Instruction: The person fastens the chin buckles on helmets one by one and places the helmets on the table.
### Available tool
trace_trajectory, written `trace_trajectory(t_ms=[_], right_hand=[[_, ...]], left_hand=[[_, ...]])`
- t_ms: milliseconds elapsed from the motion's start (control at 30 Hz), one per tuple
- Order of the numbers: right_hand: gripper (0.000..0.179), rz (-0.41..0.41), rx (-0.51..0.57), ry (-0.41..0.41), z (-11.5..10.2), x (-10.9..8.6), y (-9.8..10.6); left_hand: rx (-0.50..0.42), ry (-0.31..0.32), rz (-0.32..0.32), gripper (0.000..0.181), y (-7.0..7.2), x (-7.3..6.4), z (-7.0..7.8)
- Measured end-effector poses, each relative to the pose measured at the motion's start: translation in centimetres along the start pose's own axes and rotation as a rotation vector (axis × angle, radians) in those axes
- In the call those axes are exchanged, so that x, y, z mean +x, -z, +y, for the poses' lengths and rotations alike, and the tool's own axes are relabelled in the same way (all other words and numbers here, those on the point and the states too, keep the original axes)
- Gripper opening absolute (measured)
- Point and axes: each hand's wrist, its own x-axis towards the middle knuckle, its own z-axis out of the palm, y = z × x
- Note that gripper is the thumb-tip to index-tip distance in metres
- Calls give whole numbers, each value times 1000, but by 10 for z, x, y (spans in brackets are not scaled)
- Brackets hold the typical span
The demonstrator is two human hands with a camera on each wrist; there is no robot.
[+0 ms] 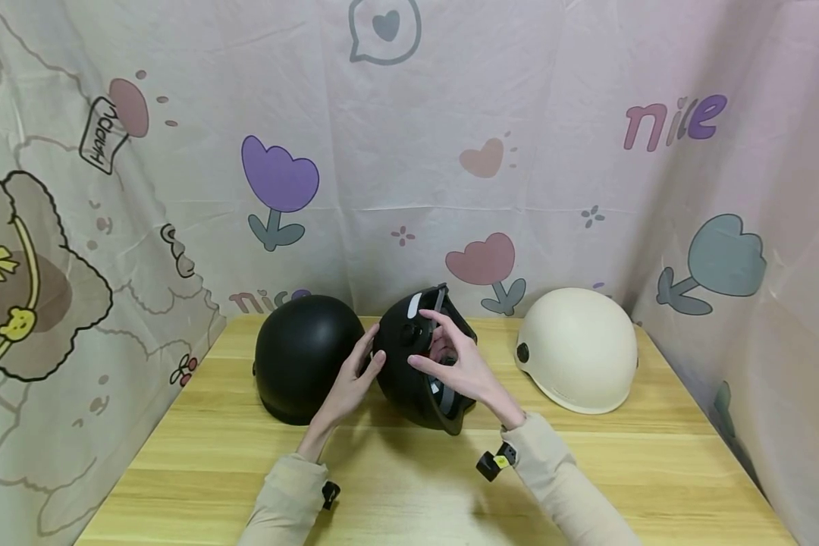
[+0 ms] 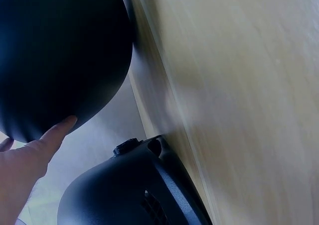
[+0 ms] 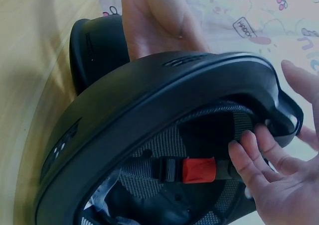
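Observation:
The middle black helmet (image 1: pixel 401 379) is tipped on its side, with its opening toward the right. Its inside shows a padded lining and a chin strap with a red piece (image 3: pixel 198 170). My left hand (image 1: pixel 351 379) touches its smooth crown with thumb and fairly straight fingers. At the opening, my right hand (image 1: pixel 460 364) curves around the rim (image 3: pixel 219 68), some fingers inside and the thumb outside. Firmness of that grip is hard to judge. Another black helmet (image 1: pixel 307 356) stands upright just left of my left hand.
A cream helmet (image 1: pixel 580 353) with a dark side knob stands upright farther right. All the helmets are on a light wooden table (image 1: pixel 409 485). Behind it hangs a printed cloth (image 1: pixel 382 189) with flowers and hearts.

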Motion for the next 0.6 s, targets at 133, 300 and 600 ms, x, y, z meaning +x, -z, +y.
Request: trace_trajectory(t_ms=[133, 300, 600], right_hand=[[68, 22, 9, -48, -5, 2, -2], [67, 36, 18, -95, -10, 4, -3], [67, 52, 61, -114, -11, 5, -4]], left_hand=[[8, 3, 1, 56, 0, 0, 0], [0, -5, 3, 54, -1, 1, 0], [-43, 49, 7, 50, -1, 0, -1]])
